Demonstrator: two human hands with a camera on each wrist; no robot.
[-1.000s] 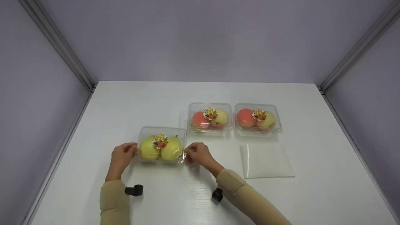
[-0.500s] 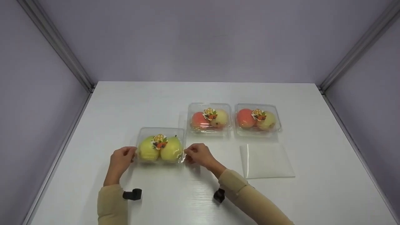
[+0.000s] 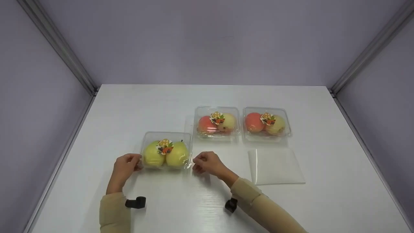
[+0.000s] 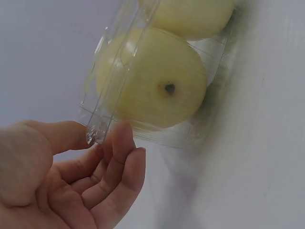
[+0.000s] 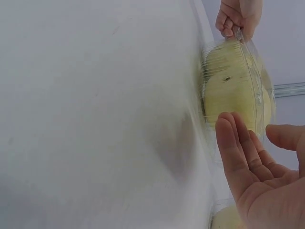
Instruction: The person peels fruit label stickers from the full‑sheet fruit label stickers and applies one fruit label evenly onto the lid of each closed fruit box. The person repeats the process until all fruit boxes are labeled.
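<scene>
While the left hand [image 3: 124, 166] rested at the near left corner of the clear clamshell box [image 3: 166, 150], its thumb and fingertips [image 4: 125, 138] met the box's rim flange, loosely curled about it rather than clamped. Inside the box lay two yellow-green pears [image 3: 165, 154] side by side under a small fruit sticker [image 3: 165, 146]. The right hand [image 3: 207, 162] sat just off the box's opposite near corner, fingers relaxed and half open, palm toward the plastic, holding nothing and apart from it by a narrow gap. Beyond the right hand stood two more clamshell boxes of peaches [image 3: 216, 123] [image 3: 266, 124], and to its right a flat clear plastic sheet [image 3: 275, 166] lay on the white counter [image 3: 323, 194].
</scene>
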